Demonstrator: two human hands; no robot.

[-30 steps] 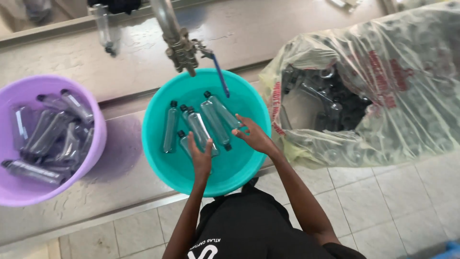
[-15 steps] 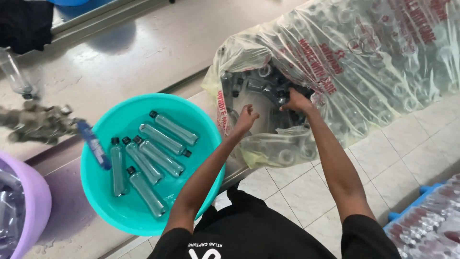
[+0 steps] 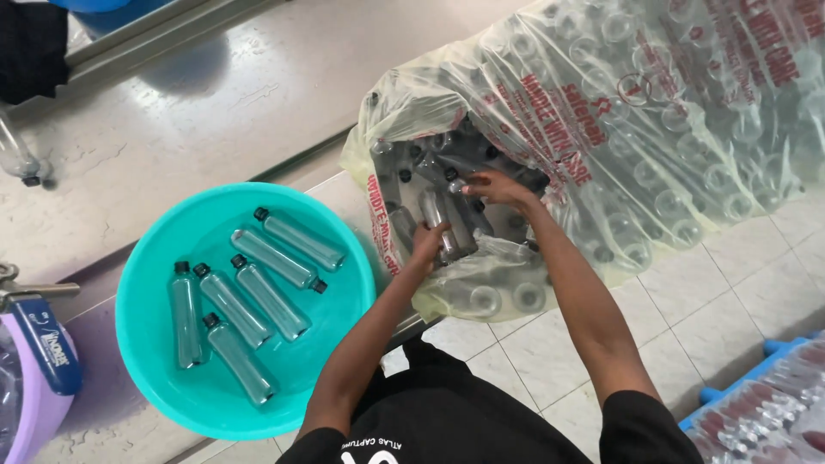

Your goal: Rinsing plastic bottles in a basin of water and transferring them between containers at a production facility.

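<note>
Clear bottles (image 3: pixel 447 225) lie in open bag (image 3: pixel 601 112); left hand (image 3: pixel 427 245) clamped on one or two, right hand (image 3: pixel 497 187) resting on others, closure unclear; step judged: picking from bag; next move calls for lifting them clear of plastic toward teal basin (image 3: pixel 146 292), six bottles inside, on bench (image 3: pixel 198 112)

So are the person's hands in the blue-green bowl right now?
No, both the left hand and the right hand are inside the big plastic bag among the bottles there, away from the teal basin.
</note>
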